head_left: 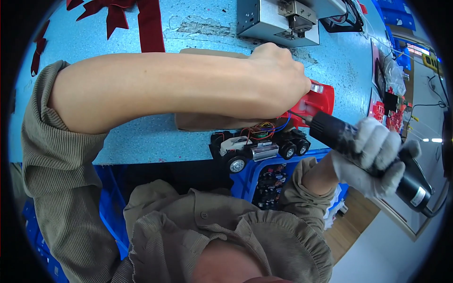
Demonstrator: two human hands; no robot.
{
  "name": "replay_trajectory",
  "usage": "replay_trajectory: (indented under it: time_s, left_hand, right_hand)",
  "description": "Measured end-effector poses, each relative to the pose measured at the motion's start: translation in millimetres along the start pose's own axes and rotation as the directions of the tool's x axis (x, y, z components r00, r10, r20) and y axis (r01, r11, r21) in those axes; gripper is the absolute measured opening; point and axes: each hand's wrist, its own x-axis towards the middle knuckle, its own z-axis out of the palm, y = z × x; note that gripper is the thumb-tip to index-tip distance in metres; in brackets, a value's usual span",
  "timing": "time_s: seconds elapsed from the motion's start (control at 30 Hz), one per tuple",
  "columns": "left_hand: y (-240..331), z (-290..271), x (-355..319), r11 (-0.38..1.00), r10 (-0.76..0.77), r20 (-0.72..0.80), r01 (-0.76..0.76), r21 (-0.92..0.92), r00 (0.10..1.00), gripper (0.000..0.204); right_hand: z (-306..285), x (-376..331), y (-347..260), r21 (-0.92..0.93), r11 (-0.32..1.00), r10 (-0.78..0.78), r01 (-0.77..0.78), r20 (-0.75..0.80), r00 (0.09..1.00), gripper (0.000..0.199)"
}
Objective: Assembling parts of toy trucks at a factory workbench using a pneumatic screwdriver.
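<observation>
My left hand (278, 80) reaches across the blue table and grips a red plastic toy car body (317, 101), holding it down. My right hand (373, 155), in a white glove, is closed around a black electric screwdriver (339, 134) whose tip points at the red body near my left hand. Just below them lies a black toy car chassis (257, 146) with wheels, coloured wires and a small motor showing.
A grey metal fixture (278, 21) stands at the far edge of the blue table (141, 141). A blue bin (269, 184) with dark parts sits below the table edge. Red parts and clear bags (391, 89) lie to the right. Dark red tape (151, 23) marks the table.
</observation>
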Motion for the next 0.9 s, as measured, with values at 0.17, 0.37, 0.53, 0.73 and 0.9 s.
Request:
replay_trajectory:
  time_s: [0.17, 0.37, 0.53, 0.73, 0.9]
  left_hand:
    - [2.8, -1.0, 9.0, 0.998, -0.049, 0.068, 0.047, 0.029, 0.996, 0.036]
    - [4.0, 0.0, 6.0, 0.998, -0.053, 0.054, 0.050, 0.050, 0.997, 0.032]
    - [3.9, 3.6, -0.4, 0.999, -0.019, -0.067, 0.021, 0.026, 0.998, 0.020]
    - [-25.6, 10.5, -30.8, 0.929, -0.047, -0.220, -0.038, -0.368, 0.974, 0.040]
    - [-18.0, 54.2, -56.7, 0.718, -0.134, -0.477, -0.247, -0.651, 0.869, 0.060]
  right_hand:
    - [0.0, -5.7, 18.4, -0.033, 0.999, 0.017, -0.017, 0.002, 1.000, 0.040]
    - [1.2, -5.7, 18.0, 0.003, 1.000, 0.011, -0.011, 0.065, 0.998, 0.041]
    - [20.9, -1.2, 18.2, -0.062, 0.996, 0.068, -0.059, 0.155, 0.986, 0.034]
    - [41.4, -5.8, 24.6, -0.033, 0.995, 0.100, -0.099, 0.043, 0.994, 0.024]
    - [41.7, -8.2, 20.5, -0.083, 0.995, 0.049, -0.046, 0.039, 0.998, 0.024]
